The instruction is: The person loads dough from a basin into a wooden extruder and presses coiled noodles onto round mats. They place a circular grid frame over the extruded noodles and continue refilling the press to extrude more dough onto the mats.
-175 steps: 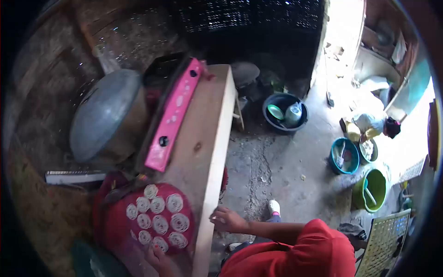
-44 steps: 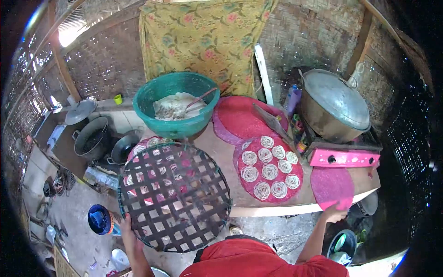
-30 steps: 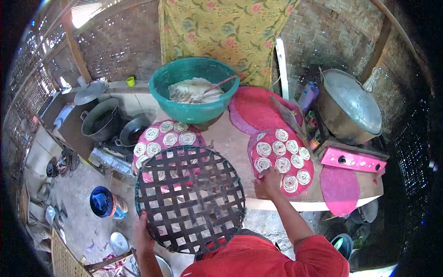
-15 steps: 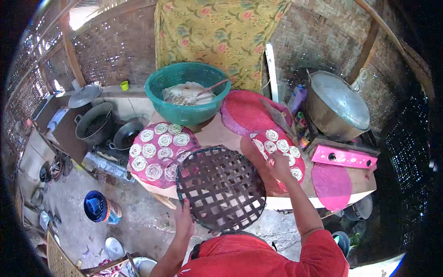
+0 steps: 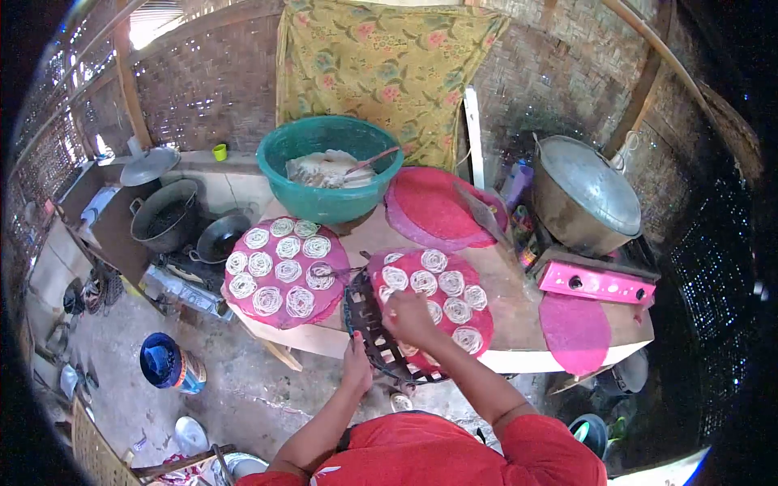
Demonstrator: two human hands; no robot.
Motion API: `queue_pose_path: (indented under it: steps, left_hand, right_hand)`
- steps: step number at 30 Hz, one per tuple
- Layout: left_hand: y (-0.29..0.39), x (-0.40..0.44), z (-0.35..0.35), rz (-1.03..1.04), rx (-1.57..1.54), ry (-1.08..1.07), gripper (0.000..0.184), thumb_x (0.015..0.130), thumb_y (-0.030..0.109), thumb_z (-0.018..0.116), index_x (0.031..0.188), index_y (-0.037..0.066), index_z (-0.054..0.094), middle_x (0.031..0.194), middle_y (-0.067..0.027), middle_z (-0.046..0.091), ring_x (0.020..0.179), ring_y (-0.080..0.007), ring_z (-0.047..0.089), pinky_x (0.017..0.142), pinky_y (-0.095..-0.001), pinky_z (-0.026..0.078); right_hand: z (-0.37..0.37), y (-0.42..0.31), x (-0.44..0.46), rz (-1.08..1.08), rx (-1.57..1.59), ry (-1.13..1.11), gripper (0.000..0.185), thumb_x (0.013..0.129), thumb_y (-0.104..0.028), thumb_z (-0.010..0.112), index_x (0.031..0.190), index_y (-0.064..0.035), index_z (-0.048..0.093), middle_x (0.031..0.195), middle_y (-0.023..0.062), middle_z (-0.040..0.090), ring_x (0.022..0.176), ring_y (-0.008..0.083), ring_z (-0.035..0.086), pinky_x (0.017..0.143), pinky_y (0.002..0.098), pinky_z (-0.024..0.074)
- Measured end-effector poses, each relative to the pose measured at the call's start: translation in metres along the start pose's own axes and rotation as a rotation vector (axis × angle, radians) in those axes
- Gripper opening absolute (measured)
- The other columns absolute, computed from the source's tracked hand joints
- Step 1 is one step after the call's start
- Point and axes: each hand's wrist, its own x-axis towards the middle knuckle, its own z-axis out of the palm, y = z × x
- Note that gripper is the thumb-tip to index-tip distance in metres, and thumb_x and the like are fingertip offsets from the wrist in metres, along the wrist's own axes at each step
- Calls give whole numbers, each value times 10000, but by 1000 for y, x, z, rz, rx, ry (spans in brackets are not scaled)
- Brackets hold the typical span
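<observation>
My left hand (image 5: 356,366) grips the rim of a dark, open-weave basket tray (image 5: 374,336), which is tilted in front of me. In a closed grip, my right hand (image 5: 412,320) has hold of a round pink sheet (image 5: 478,285) carrying several white noodle coils (image 5: 451,283). That sheet overlaps the tray and hides much of it; my right fingertips are partly hidden. To the left, another round pink sheet (image 5: 277,317) with several noodle coils (image 5: 288,270) lies on the table, apart from my hands.
A green basin (image 5: 328,202) with whitish dough stands behind, beside stacked pink sheets (image 5: 438,202). On the right, a large lidded pot (image 5: 559,194) sits on a pink stove (image 5: 596,282). A blue bucket (image 5: 164,362) stands on the floor at left. The table's front edge (image 5: 519,358) borders my workspace.
My right hand has brought its coil-covered pink sheet leftward, over the woven tray. The tray has tipped to a steeper angle, and my left hand has shifted slightly right with it.
</observation>
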Motion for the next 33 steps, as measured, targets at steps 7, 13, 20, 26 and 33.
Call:
queue_pose_path:
  steps: [7, 13, 20, 26, 33]
  left_hand:
    - [3, 3, -8, -76, -185, 67, 497, 945, 524, 327, 1117, 94, 508, 954, -36, 600, 851, -152, 601, 699, -326, 502]
    - [13, 4, -9, -173, 12, 107, 473, 965, 482, 303, 1114, 90, 521, 1011, -44, 608, 857, -149, 605, 697, -321, 501]
    - [20, 22, -7, -66, -26, -20, 461, 997, 368, 266, 1252, 28, 445, 1181, -92, 568, 1045, -216, 575, 886, -363, 477]
    - [27, 27, -10, -102, 1, -45, 477, 987, 385, 300, 1277, 26, 421, 1234, -102, 533, 1080, -228, 559, 902, -392, 468]
    - [21, 29, -18, -88, -7, -35, 524, 968, 443, 327, 1301, 45, 399, 1247, -77, 524, 1078, -216, 558, 904, -393, 458]
  right_hand:
    - [16, -47, -4, -110, -85, -266, 143, 715, -180, 547, 703, -53, 611, 822, 98, 583, 772, 292, 576, 742, 486, 370]
    - [20, -46, -13, -156, -156, -305, 219, 740, -255, 566, 790, -60, 653, 809, 105, 600, 786, 300, 594, 717, 468, 383]
    - [-23, 47, -34, 276, -66, -237, 241, 789, -313, 629, 941, -130, 668, 979, 121, 636, 896, 316, 598, 767, 419, 461]
    - [-38, 218, -129, 677, -169, -194, 201, 761, -269, 632, 805, -80, 684, 782, 167, 638, 784, 336, 620, 714, 395, 486]
    - [-51, 191, -148, 719, 46, -134, 176, 765, -205, 613, 836, -53, 665, 857, 152, 635, 821, 310, 614, 745, 384, 487]
